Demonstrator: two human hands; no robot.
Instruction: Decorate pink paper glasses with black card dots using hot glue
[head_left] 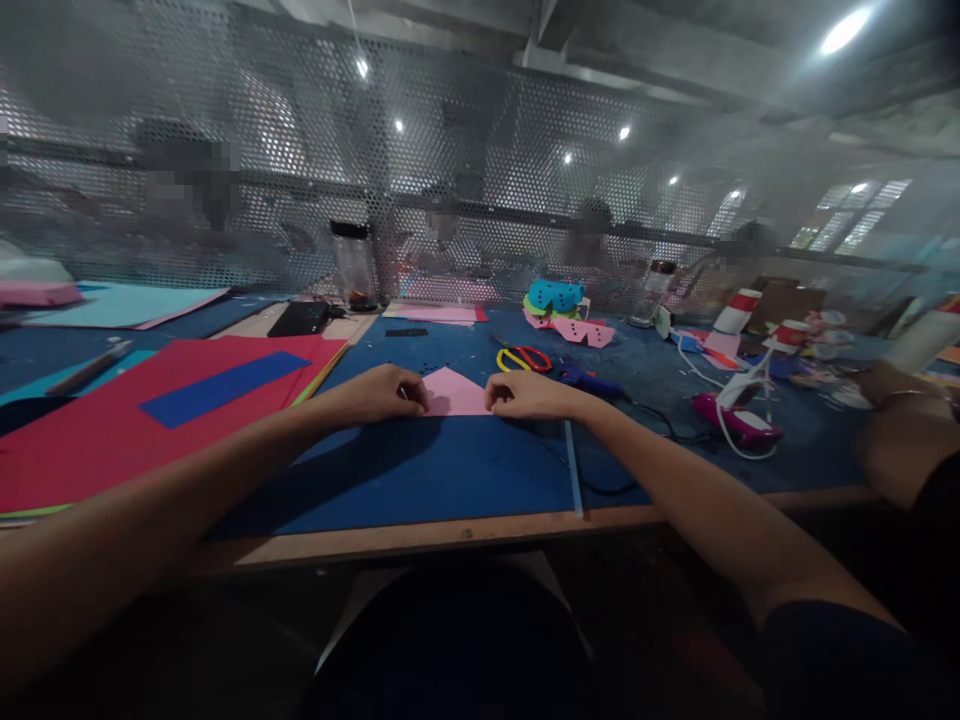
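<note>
A pink sheet of paper point(454, 392) with a pointed top lies on the blue table mat, its straight lower edge toward me. My left hand point(382, 392) pinches its left corner between curled fingers. At the opposite corner, my right hand point(529, 394) grips the paper the same way, with thumb and fingers bent. Small black dots lie just behind the sheet. Scissors with red and yellow handles point(523, 358) rest beyond my right hand, beside a dark blue tool with a cord point(591, 382).
Red paper point(187, 450) with a blue strip point(225, 388) lies left. Behind are a phone point(300, 318), a glass jar point(354, 270) and dotted paper pieces point(555, 297). A magenta glue gun point(739, 420) sits right, near another person's arm point(900, 440). A perforated metal screen point(450, 150) stands behind.
</note>
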